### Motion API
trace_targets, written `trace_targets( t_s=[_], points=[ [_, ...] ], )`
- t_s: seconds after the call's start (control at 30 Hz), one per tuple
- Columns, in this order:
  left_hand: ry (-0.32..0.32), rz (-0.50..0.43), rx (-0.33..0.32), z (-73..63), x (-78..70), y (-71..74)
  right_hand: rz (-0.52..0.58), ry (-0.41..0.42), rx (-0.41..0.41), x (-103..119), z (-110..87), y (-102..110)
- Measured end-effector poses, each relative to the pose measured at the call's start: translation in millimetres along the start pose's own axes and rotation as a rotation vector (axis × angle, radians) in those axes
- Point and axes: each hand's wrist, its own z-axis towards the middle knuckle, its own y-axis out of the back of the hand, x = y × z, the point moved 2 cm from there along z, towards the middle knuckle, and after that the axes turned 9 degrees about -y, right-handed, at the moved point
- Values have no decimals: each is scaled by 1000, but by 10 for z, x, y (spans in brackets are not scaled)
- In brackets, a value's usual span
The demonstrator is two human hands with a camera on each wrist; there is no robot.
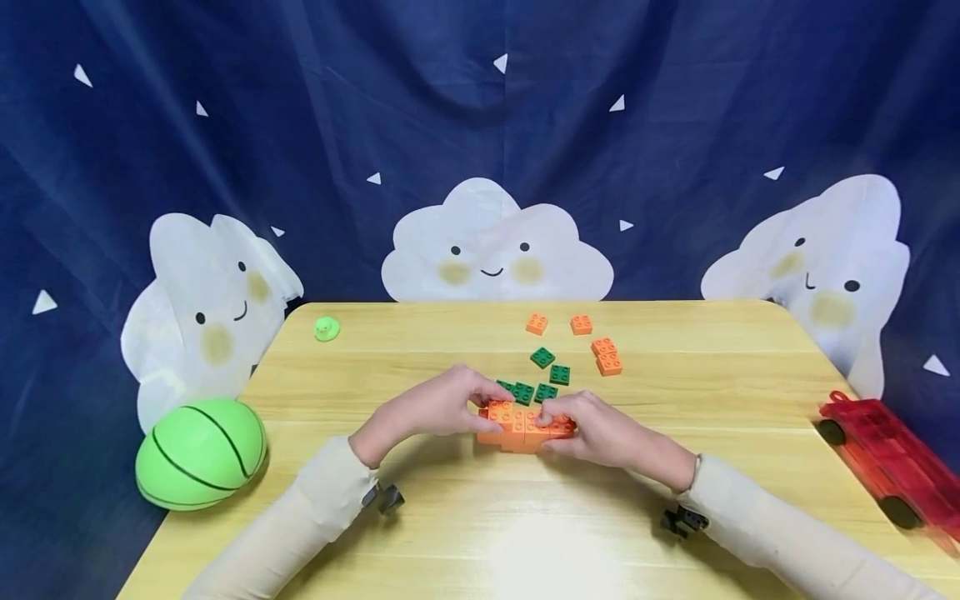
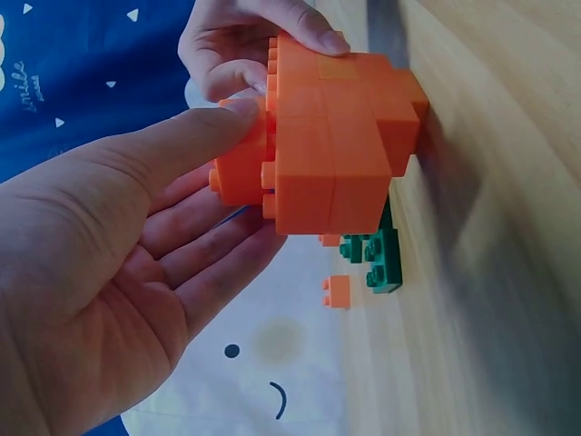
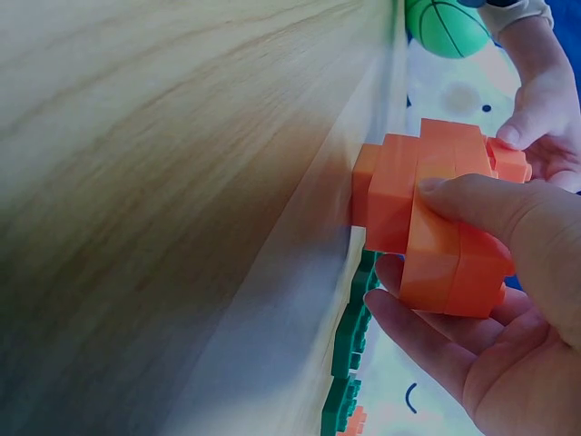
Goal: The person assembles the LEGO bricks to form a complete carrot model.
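A block structure [image 1: 519, 440] of joined orange toy bricks is held between both hands at the middle of the table. My left hand [image 1: 444, 403] pinches a small orange brick [image 2: 243, 162] on top of its left end, thumb on the near side and fingers behind. At the other end my right hand [image 1: 606, 430] grips the structure, its thumb on the front face and fingers round the back. In the right wrist view, the structure's narrower lower layers [image 3: 392, 191] step down toward the tabletop.
Several green bricks [image 1: 523, 393] lie just behind the structure. Farther back are loose orange bricks [image 1: 581, 324]. A green ball [image 1: 201, 454] sits at the left edge, a small green duck [image 1: 327, 329] at the back left, a red toy vehicle [image 1: 892, 458] at the right edge.
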Motion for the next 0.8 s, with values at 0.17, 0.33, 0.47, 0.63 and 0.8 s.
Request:
trace_targets(
  t_s=[0.17, 0.33, 0.47, 0.63, 0.8],
  points=[
    [-9, -13, -13, 2, 11, -25, -1, -12, 1, -5, -7, 4],
    [10, 2, -3, -7, 2, -21, -2, -6, 2, 1, 13, -6],
    [14, 6, 5, -16, -28, -1, 1, 6, 7, 9, 27, -17],
    [19, 10, -5, -21, -61, -9, 5, 8, 0, 7, 18, -11],
    [18, 3, -30, -20, -81, -25, 3, 13, -6, 1, 13, -5]
  ],
)
